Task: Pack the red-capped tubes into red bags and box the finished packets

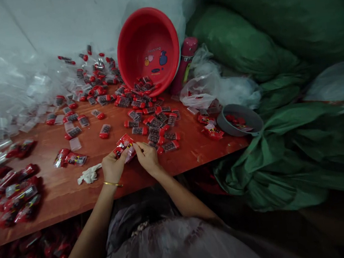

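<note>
Both hands meet over the front of the red-brown table, pinching a small red printed plastic packet (pixel 124 143). My left hand (pixel 113 166), a gold bangle on its wrist, grips the packet's left side. Thumb and fingers of my right hand (pixel 146 157) close on its right edge. What lies inside the packet is hard to make out. Just right of the hands are loose small clear cases with red ends and dark contents (pixel 157 132). A crumpled white scrap (pixel 89 174) lies left of my left hand, with two filled red packets (pixel 69 157) behind it.
A red basin (pixel 149 46) lies tipped on its side, cases spilling from its mouth. A grey bowl (pixel 240 119) holds red packets. Filled packets (pixel 15 195) pile at left, clear plastic pieces (pixel 12 90) behind them. Green sacks (pixel 282 151) crowd the right; a pink flask (pixel 185 61) stands behind.
</note>
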The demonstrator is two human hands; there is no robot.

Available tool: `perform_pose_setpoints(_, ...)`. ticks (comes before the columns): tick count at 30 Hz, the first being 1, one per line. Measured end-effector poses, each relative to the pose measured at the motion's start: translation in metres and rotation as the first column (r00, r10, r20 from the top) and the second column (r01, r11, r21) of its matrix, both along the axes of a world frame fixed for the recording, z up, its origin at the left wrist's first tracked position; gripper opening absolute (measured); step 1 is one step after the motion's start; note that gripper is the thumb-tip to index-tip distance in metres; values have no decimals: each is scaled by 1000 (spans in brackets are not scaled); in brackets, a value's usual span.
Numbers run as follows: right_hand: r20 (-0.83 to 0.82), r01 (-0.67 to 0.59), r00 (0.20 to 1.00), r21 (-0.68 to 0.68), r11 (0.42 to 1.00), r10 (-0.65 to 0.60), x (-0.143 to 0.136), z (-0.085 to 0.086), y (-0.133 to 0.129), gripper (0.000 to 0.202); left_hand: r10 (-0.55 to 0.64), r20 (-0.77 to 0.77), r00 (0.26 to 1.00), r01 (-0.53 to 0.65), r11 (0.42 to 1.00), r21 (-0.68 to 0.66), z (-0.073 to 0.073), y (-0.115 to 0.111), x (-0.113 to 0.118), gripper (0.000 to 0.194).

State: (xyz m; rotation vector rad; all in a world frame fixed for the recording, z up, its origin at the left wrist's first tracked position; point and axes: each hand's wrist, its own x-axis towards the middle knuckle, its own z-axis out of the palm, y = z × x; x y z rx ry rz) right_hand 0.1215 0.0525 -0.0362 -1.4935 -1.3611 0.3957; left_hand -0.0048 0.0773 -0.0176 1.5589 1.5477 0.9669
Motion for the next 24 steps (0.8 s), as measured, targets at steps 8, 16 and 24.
perform_pose_setpoints(8, 72, 80, 994, -28, 996, -78, 4, -3, 1, 30, 29, -628, 777, 72, 988, 134, -13, 13, 6, 69)
perform_pose_setpoints(16, -98, 73, 993, 15, 997, -71, 8, 1, -6, 27, 94, -480, 872, 108, 920, 377, -10, 8, -4, 47)
perform_pose_setpoints(24, -179, 73, 982, 58, 996, -62, 1, 8, -20, 25, -180, -156, 971, 224, 913, 341, 1, -8, 2, 30)
